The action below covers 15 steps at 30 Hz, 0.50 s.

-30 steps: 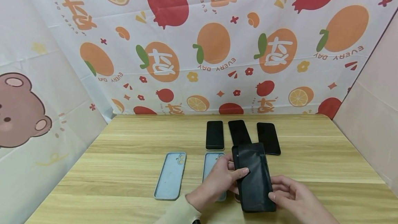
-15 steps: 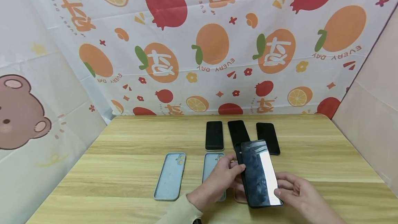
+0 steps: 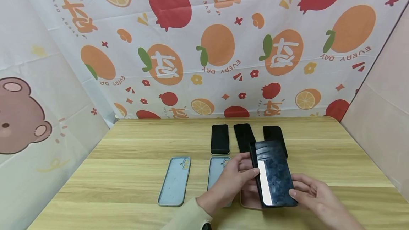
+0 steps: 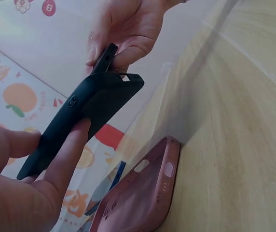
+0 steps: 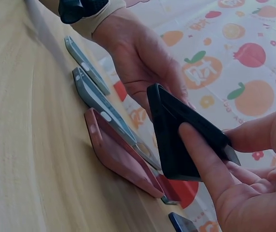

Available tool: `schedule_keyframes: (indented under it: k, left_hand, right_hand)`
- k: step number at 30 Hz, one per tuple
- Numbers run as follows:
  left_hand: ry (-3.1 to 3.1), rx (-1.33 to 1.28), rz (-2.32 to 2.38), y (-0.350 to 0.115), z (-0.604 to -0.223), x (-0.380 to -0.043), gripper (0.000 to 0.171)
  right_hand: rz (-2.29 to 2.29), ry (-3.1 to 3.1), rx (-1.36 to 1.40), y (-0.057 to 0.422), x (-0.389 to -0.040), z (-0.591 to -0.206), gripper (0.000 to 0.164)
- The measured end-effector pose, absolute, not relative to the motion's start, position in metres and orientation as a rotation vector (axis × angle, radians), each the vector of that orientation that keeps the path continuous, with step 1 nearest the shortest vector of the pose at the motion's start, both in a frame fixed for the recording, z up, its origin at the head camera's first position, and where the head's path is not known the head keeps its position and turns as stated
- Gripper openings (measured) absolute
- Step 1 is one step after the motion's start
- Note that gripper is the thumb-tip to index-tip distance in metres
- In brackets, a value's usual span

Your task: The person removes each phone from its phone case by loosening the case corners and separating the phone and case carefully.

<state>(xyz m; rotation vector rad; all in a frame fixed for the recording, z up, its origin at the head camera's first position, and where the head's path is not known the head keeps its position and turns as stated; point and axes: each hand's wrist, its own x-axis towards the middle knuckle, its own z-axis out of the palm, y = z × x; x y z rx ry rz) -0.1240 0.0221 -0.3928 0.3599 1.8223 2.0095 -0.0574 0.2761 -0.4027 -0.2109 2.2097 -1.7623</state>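
Above the right-of-middle part of the table, both hands hold a black phone (image 3: 276, 176) and a black phone case (image 4: 104, 104), tilted up. My left hand (image 3: 231, 182) grips the case along its left side, thumb at the edge and fingers beneath. My right hand (image 3: 314, 194) pinches the lower right side, thumb on top. The left wrist view shows the phone's end (image 4: 105, 59) jutting out of the case near the right hand, so the two sit at an angle. A pink phone case (image 3: 250, 200) lies beneath them, partly hidden.
Two light blue phone cases (image 3: 174, 182) lie left of the pink one; the second case (image 3: 216, 171) is partly behind my left arm. Toward the back lie a left phone (image 3: 220, 139), a middle phone (image 3: 244, 137) and a right phone (image 3: 274, 133). A fruit-print cloth (image 3: 217, 81) hangs behind the table.
Both hands have shifted right with the phone and case. The phone's face has tilted, from dull black to a glossy reflection whose bright strip has moved left. More of the pink case shows.
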Motion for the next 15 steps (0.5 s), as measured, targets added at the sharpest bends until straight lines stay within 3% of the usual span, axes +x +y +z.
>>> schedule_keyframes:
  k: [15]
  left_hand:
    - [1.926, 0.390, 1.943, 0.035, -0.392, -0.128, 0.058]
  right_hand:
    - [-2.019, 2.103, 0.067, 0.308, -0.061, -0.402, 0.069]
